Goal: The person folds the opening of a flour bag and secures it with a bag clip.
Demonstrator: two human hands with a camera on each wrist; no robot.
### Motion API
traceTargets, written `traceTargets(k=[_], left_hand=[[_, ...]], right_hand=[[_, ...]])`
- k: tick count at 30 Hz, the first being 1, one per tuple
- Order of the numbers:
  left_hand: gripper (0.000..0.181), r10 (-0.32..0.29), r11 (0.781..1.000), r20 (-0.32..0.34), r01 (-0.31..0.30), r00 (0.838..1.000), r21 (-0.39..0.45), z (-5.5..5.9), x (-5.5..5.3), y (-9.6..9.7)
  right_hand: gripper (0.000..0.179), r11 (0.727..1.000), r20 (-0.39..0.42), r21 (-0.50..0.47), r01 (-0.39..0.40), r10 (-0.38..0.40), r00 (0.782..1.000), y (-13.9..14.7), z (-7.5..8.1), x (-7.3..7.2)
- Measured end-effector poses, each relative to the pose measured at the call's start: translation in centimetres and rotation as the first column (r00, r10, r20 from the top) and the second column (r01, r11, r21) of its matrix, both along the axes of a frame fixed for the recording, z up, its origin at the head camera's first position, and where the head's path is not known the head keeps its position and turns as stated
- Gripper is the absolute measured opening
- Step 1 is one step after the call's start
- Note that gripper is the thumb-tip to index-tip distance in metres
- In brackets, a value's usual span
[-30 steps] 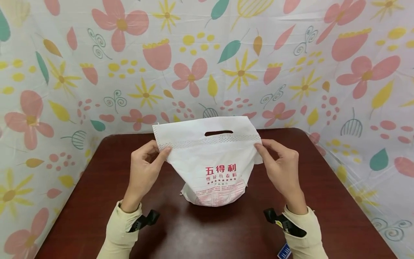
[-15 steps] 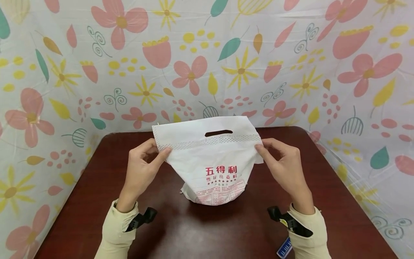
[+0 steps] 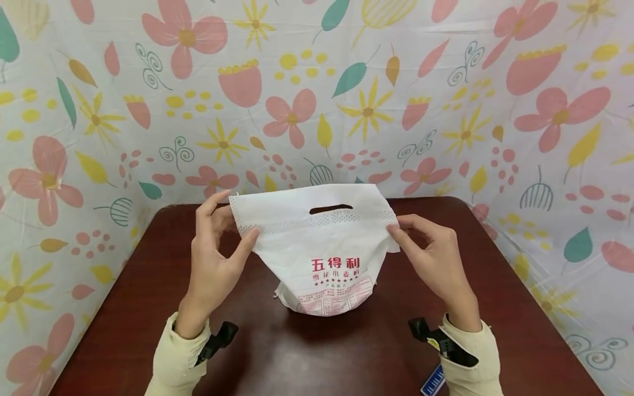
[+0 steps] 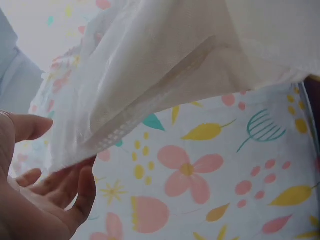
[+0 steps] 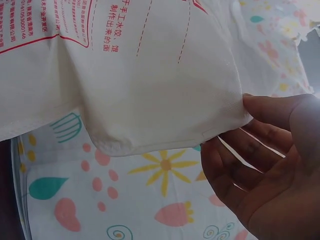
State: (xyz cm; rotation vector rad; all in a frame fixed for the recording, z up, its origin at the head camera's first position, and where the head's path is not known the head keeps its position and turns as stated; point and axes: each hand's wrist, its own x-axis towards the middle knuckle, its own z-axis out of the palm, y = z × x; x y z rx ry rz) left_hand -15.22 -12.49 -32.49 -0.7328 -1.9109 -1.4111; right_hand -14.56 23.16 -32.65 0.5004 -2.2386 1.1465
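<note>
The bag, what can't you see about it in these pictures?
- Inside the bag: hidden in every view by its own white cloth.
- Small red print low on the bag: too small to read in the head view, cut off by the edge in the right wrist view.
- Left hand grip: bag edge hides the fingertips behind.

The bag (image 3: 317, 247) is made of matt white non-woven cloth, embossed with a dotted band below its handle slot and printed in red. A dark, glossy wooden table (image 3: 495, 308) is seen beneath it. The backdrop (image 3: 446, 110) is smooth, flower-printed sheeting.
</note>
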Motion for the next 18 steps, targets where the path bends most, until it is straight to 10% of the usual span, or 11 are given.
traceTargets(k=[8, 18], left_hand=[[0.053, 0.216, 0.956, -0.202, -0.248, 0.955, -0.153, 0.4, 0.4, 0.4], [0.042, 0.198, 0.927, -0.270, -0.269, 0.942, -0.260, 1.3, 1.3, 1.1]], right_hand=[[0.014, 1.000, -0.013, 0.019, 0.003, -0.003, 1.000, -0.1, 0.0, -0.3], [0.013, 1.000, -0.009, 0.022, 0.016, -0.016, 1.000, 0.2, 0.1, 0.0]])
